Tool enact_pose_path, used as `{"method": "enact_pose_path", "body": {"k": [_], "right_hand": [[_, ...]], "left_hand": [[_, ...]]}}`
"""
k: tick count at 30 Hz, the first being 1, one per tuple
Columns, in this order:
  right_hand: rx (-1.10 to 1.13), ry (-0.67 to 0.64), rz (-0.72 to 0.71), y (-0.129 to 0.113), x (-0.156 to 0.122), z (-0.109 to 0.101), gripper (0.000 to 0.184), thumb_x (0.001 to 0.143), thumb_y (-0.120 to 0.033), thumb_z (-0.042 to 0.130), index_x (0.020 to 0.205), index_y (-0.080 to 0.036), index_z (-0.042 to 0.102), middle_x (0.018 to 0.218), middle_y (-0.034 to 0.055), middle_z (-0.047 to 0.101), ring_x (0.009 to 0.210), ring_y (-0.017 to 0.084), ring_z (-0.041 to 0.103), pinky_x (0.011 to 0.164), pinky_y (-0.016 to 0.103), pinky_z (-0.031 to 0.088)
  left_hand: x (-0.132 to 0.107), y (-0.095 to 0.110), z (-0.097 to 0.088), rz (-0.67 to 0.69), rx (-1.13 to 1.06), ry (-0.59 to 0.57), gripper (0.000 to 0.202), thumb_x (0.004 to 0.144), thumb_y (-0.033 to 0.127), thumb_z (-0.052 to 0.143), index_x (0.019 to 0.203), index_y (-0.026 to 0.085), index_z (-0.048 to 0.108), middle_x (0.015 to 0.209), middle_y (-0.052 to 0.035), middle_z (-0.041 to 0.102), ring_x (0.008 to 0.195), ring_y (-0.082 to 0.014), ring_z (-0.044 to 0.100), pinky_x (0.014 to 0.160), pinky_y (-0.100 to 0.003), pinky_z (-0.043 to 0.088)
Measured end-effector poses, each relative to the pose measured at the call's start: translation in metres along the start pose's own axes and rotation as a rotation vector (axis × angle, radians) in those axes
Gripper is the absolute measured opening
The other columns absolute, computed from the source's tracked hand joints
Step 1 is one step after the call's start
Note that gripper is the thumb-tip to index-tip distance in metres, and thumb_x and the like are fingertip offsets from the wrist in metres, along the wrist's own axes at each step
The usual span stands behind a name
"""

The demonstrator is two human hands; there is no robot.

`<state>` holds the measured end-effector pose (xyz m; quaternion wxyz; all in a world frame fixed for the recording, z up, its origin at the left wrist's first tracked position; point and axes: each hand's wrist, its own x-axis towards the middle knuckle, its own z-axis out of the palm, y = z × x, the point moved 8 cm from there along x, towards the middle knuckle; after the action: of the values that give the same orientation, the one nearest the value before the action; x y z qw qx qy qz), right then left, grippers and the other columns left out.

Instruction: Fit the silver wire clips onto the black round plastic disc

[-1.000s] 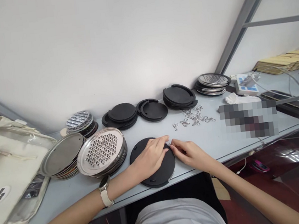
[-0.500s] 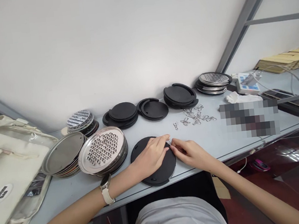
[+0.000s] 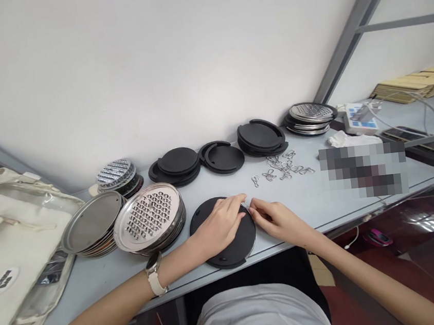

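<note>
A round black plastic disc (image 3: 222,259) lies flat near the table's front edge. My left hand (image 3: 218,227) rests across its top with stretched fingers, the fingertips at the disc's upper right rim. My right hand (image 3: 273,218) is closed at that rim, pinching a small silver wire clip (image 3: 246,205); the fingers partly hide it. A thin metal edge shows along the disc's right side. Beyond my right hand, several loose wire clips (image 3: 284,168) are scattered on the table.
Left of the disc stand stacks of metal grater plates (image 3: 153,216) and plain metal discs (image 3: 93,222). Black discs (image 3: 178,161) and black holders (image 3: 261,137) line the wall, with assembled graters (image 3: 310,114) farther right. A cream bag (image 3: 19,235) lies at far left.
My right hand has shifted very slightly right and up at the rim, and a bit more of the wire clip shows. My left hand stays in place on the disc.
</note>
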<state>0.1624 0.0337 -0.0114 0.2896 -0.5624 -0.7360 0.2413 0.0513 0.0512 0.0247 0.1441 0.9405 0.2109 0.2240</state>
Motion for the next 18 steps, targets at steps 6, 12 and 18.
{"method": "enact_pose_path", "body": {"k": [6,12,18], "right_hand": [[0.028,0.011,0.0,-0.0003,0.0002,-0.0013,0.024,0.095,-0.032,0.037,0.073,-0.023,0.035,0.055,-0.0073,0.034,0.047,0.011,0.033,0.049,0.022,0.028],[-0.024,0.005,-0.023,-0.0024,0.0009,-0.0013,0.021,0.094,-0.029,0.037,0.075,-0.023,0.04,0.054,-0.007,0.036,0.047,0.012,0.034,0.049,0.022,0.028],[-0.057,-0.009,-0.028,-0.0025,0.0011,-0.0004,0.02,0.094,-0.028,0.036,0.078,-0.022,0.044,0.055,-0.0065,0.038,0.047,0.012,0.035,0.049,0.022,0.029]], "left_hand": [[0.0004,0.0006,0.0002,0.006,0.001,-0.001,0.034,0.099,0.018,0.037,0.133,0.019,0.035,0.125,-0.0103,0.055,0.116,-0.0233,0.054,0.097,-0.042,0.045],[0.0005,0.0011,-0.0001,0.01,0.002,-0.005,0.034,0.098,0.017,0.038,0.132,0.019,0.036,0.126,-0.0097,0.054,0.115,-0.023,0.054,0.098,-0.041,0.045],[0.0014,0.0035,-0.0014,0.023,0.009,-0.013,0.034,0.097,0.013,0.04,0.131,0.016,0.036,0.125,-0.0099,0.054,0.114,-0.0224,0.053,0.097,-0.039,0.044]]}}
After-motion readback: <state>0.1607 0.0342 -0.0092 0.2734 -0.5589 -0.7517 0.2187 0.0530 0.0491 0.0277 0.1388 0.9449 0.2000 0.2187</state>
